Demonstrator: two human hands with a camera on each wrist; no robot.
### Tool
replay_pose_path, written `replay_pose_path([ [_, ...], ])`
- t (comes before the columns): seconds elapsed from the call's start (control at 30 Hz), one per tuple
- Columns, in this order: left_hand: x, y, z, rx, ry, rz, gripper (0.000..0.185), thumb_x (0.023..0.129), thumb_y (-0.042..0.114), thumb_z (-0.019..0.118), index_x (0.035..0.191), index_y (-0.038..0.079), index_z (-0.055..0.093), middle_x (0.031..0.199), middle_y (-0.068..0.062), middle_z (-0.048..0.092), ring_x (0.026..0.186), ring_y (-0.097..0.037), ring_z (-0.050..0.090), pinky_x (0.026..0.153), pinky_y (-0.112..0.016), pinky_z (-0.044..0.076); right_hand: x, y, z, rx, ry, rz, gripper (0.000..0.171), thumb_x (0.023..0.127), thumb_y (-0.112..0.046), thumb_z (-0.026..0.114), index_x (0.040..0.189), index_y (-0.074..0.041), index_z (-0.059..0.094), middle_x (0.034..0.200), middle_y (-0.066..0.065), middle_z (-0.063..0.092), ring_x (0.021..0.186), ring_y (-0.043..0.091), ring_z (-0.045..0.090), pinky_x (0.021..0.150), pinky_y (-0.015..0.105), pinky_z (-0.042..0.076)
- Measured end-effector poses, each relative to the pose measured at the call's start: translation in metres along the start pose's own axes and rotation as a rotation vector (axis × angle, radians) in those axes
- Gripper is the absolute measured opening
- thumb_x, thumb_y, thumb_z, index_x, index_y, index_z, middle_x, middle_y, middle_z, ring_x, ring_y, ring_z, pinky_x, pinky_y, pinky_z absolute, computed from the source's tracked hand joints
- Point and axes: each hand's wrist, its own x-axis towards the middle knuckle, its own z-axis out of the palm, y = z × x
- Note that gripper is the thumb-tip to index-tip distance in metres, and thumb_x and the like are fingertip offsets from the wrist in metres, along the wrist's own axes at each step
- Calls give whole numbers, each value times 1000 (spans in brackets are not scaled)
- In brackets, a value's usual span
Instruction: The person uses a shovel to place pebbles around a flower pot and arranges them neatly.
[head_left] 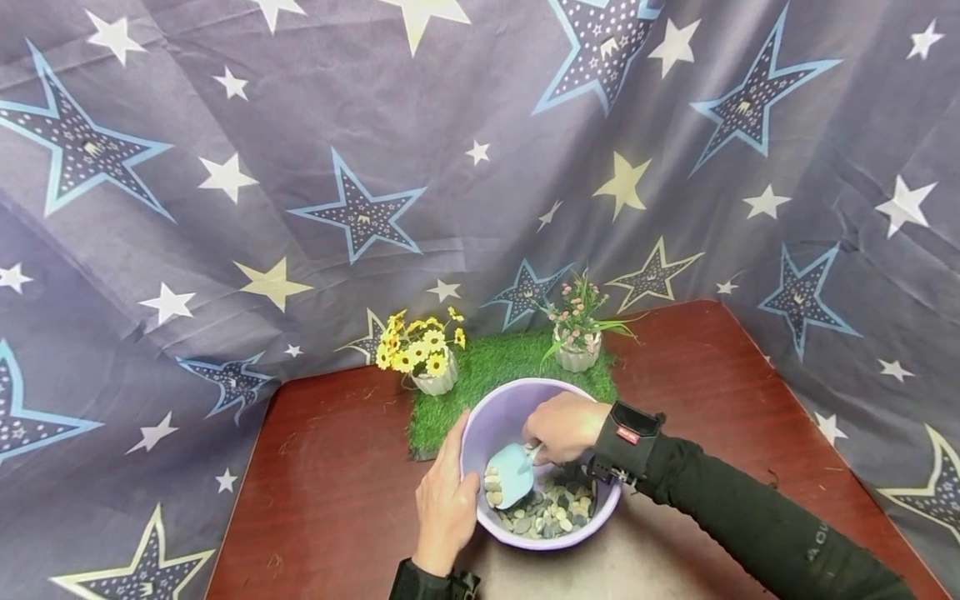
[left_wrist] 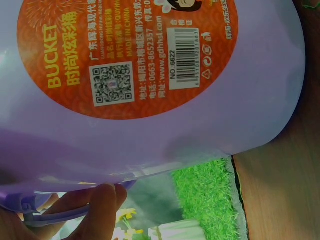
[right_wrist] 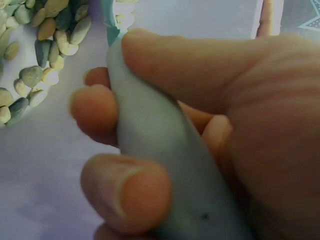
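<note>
A lilac bucket [head_left: 485, 429] stands tilted toward me, with grey, white and tan pebbles [head_left: 551, 512] along its bottom. At its left rim my left hand [head_left: 444, 504] grips the edge; the left wrist view shows those fingers [left_wrist: 102, 210] by the rim and the bucket's handle [left_wrist: 62, 216]. Inside the bucket, my right hand [head_left: 566, 425] grips a light blue scoop [head_left: 513, 475] by its handle [right_wrist: 155, 130]. Several pale pebbles [head_left: 492, 487] show at the scoop's left edge. An orange label [left_wrist: 135, 107] covers part of the bucket's outer side.
Behind the bucket lies an artificial grass mat [head_left: 487, 358]. Two white pots stand on it: yellow flowers [head_left: 420, 346] at left, pink flowers [head_left: 577, 312] at right. The reddish-brown table [head_left: 322, 483] surrounds them, backed by a star-patterned cloth [head_left: 450, 100].
</note>
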Motion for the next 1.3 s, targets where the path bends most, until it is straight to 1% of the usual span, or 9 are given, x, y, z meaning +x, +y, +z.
replay_pose_path([
  [0.03,0,0,0,-1,0,1,83,79,7,57,157,30,45,154,1,55,106,-37,71,73,-47,52,-1,0,-1,-1,0,-5,18,90,-34,78,100,-19,78,94,-4,76,87,18,71,86,35,55],
  [0.1,1,1,0,-1,-2,1,82,80,7,58,157,29,45,154,0,56,106,-38,71,73,-48,52,-4,0,-4,7,-4,-17,15,91,-32,77,95,-18,75,88,-4,73,81,16,68,82,34,54],
  [0.17,1,1,1,-1,-3,1,81,80,6,58,157,28,45,154,-1,56,107,-38,71,73,-48,53,-6,1,-7,29,-11,-24,15,92,-30,76,87,-18,69,79,-5,65,74,13,60,75,32,50],
  [0.27,1,0,1,0,-1,2,81,80,7,58,157,28,45,153,-1,57,107,-38,71,73,-49,53,-9,2,-9,67,-20,-26,24,94,-29,74,78,-21,58,71,-8,52,67,10,48,68,30,43],
  [0.3,1,0,1,-1,0,4,81,80,7,57,157,28,45,153,-1,57,107,-38,71,72,-49,53,-10,3,-9,78,-21,-26,26,94,-29,74,77,-22,56,71,-8,50,67,9,47,67,29,42],
  [0.53,1,-2,1,-2,3,20,81,79,8,57,157,26,46,153,-1,57,108,-37,71,72,-48,53,-16,10,-10,119,10,-29,21,94,-33,74,81,-24,59,74,-9,57,70,8,53,70,29,47],
  [0.83,2,0,1,-3,3,0,82,78,7,56,157,27,46,153,1,56,108,-37,70,72,-46,51,-23,19,-10,169,20,-49,18,95,-35,71,85,-26,60,73,-14,57,69,4,52,68,28,46],
  [1.07,1,0,1,-7,0,-6,84,77,8,55,158,32,44,153,1,56,110,-37,70,74,-47,52,-24,23,-10,231,15,-52,16,96,-35,70,86,-27,60,72,-15,59,70,3,54,70,29,46],
  [1.3,2,-1,1,-13,-1,-5,83,78,9,56,157,29,45,154,1,55,115,-36,69,78,-50,53,-27,26,-10,269,20,-64,17,98,-34,68,86,-26,59,73,-15,56,71,3,52,69,27,44],
])
